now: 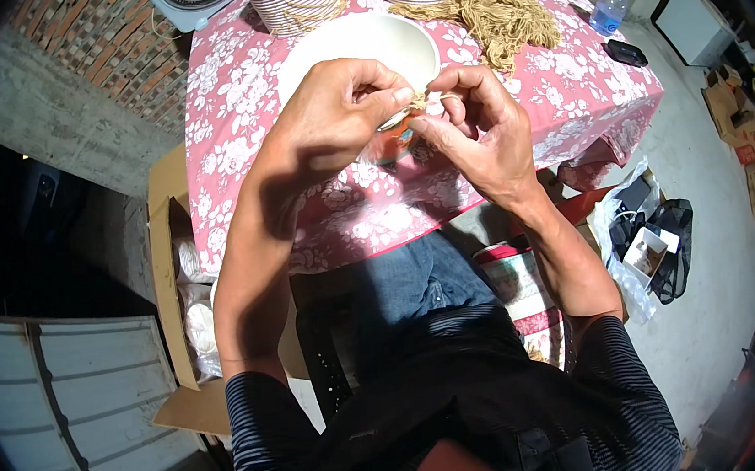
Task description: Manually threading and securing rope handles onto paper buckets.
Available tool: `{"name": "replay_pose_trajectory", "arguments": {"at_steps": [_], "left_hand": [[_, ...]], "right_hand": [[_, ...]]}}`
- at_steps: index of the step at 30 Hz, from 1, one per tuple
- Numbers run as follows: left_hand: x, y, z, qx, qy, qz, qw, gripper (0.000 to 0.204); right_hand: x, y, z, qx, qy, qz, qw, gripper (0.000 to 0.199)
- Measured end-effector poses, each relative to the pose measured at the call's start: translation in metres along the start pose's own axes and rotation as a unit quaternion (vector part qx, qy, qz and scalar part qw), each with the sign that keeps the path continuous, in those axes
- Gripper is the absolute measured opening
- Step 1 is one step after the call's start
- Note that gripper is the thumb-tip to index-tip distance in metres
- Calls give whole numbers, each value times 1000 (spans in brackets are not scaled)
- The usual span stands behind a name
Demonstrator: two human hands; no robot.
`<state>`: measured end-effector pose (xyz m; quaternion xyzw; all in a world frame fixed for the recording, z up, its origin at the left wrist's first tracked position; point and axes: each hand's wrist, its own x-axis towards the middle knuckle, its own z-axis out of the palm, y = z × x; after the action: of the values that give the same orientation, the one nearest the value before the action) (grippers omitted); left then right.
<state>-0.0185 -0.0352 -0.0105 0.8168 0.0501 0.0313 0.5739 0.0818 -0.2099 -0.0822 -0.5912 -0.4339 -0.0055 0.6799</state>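
- Left hand (pixel 332 111) fingers pinched on rim of paper cup (pixel 390 138), held over worktop (pixel 556 93)
- Right hand (pixel 477 133) fingers grasping tan twine (pixel 419 100) at cup rim
- White bowl (pixel 357 44) just behind, twine pile (pixel 493 16) near

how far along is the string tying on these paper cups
Done: two stacks of cups at the table's far edge, the left one with string draped on it. In hand: left hand and right hand pinch a bit of string at the rim of one white cup. Left: a pile of loose string lies on the pink floral tablecloth.
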Motion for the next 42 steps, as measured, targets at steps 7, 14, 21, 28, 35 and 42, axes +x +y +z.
{"name": "replay_pose_trajectory", "arguments": {"at_steps": [7,14,21,28,35,42], "left_hand": [[3,-3,-1,40,-1,41,998,21],[2,-6,1,12,21,36,999,28],[1,-6,1,63,34,69,995,29],[-2,2,0,99,17,35,994,18],[-10,2,-3,12,65,89,994,19],[-12,-6,7,129,88,58,986,22]], "right_hand": [[3,-4,0,-72,8,-52,996,24],[4,0,2,-69,4,-33,997,22],[6,3,3,-112,30,-104,988,16],[3,1,0,-103,4,-74,992,8],[-2,9,-15,-93,-27,-23,995,7],[3,1,-21,-181,-8,-55,982,10]]}}
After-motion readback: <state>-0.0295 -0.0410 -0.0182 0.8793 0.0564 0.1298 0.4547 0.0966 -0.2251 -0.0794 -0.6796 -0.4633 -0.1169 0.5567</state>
